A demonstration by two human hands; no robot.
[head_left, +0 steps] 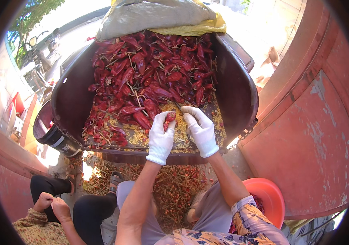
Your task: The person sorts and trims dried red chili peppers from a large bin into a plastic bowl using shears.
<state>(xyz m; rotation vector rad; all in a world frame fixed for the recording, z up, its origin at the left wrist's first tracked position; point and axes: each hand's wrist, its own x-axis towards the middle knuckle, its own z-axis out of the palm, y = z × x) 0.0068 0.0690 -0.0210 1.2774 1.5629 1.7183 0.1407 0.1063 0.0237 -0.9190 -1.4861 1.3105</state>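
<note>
My left hand [161, 136], in a white glove, is closed on a dried red chili pepper [170, 117], whose end shows between the thumb and fingers. Just to its right, my right hand [200, 127], also gloved, grips a slim dark metal tool [177, 105]. Its thin end pokes out beside the fingertips, and the palm hides most of it, so its exact kind is unclear. Both hands are held over the near edge of a dark cart bed [236, 96]. Beyond them lies a large heap of dried red chilies [154, 73], with loose yellow seeds [182, 141] spread in front.
A grey and yellow sack [158, 18] covers the heap's far end. Cut stems [178, 188] litter the ground below. An orange-red basin [270, 200] stands by my right leg, a black bucket [62, 141] left of the cart. At lower left, another person's hands [54, 206] meet.
</note>
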